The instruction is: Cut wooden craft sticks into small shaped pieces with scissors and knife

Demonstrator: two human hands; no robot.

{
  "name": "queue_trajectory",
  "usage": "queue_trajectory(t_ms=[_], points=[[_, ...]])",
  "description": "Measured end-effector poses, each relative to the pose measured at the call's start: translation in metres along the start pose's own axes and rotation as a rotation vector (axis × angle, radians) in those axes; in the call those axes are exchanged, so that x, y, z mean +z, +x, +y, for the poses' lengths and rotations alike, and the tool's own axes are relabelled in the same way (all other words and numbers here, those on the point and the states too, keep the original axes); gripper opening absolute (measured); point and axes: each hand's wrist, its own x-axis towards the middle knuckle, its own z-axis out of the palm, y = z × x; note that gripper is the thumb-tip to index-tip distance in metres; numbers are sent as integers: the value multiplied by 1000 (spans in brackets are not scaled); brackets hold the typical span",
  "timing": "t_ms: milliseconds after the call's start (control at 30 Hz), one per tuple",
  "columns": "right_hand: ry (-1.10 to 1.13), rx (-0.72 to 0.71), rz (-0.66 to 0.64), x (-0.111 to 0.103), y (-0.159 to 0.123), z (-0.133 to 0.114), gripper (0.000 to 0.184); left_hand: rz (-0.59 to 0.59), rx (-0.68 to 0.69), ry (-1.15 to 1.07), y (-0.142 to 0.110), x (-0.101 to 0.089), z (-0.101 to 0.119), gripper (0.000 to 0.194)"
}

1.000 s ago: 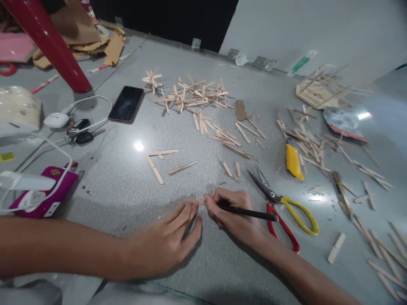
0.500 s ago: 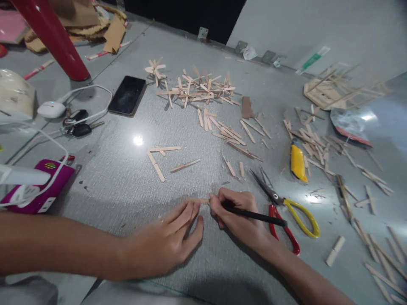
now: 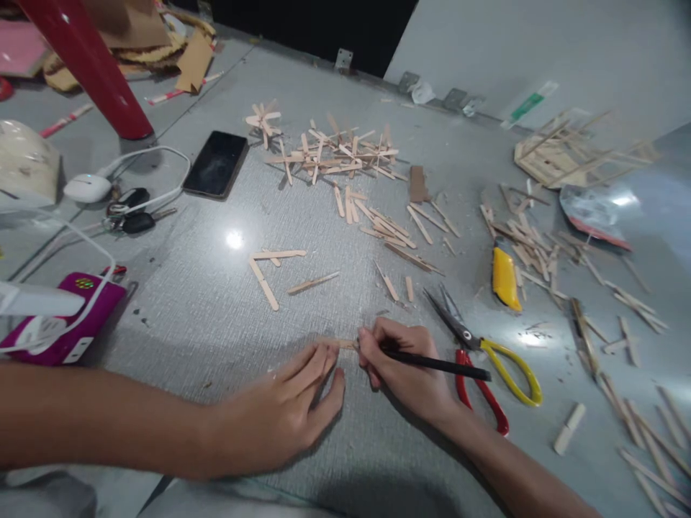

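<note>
My left hand [image 3: 294, 403] lies low on the table, its fingertips pressed together on a small wooden craft stick [image 3: 347, 344] and holding it down. Most of that stick is covered by the fingers. In a writing grip, my right hand [image 3: 404, 363] is closed around a slim black pen [image 3: 440, 365]; its tip, hidden by the fingers, is at the stick's right end. To the right of this hand lie scissors [image 3: 468, 338] with one red and one yellow handle, blades spread. Ahead of my hands are craft sticks joined in an angle [image 3: 264, 280] and a single loose stick [image 3: 314, 282].
Piles of craft sticks [image 3: 340, 155] lie at the back and right. A yellow cutter [image 3: 505, 277] is beside one pile. A wooden stick frame [image 3: 572, 155] stands back right. On the left are a phone [image 3: 217, 164], keys [image 3: 137, 216], a purple power strip [image 3: 80, 313] and a red post [image 3: 102, 79].
My right hand and the pen have shifted very slightly to the right along the stick. My left hand stays in place.
</note>
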Motion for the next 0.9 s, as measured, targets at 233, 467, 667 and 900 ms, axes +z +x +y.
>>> queue_trajectory(t_ms=[233, 467, 667, 900], points=[[28, 17, 8, 2, 0, -2, 42, -2, -4, -21, 1, -2, -1, 39], [-36, 0, 15, 1, -1, 0, 43, -9, -7, -20, 1, -1, 0, 40], [-82, -12, 17, 1, 0, 1, 44, -15, 8, -13, 1, -3, -1, 39], [-94, -51, -4, -1, -1, 1, 45, 2, -2, -32, 1, -2, -1, 39]])
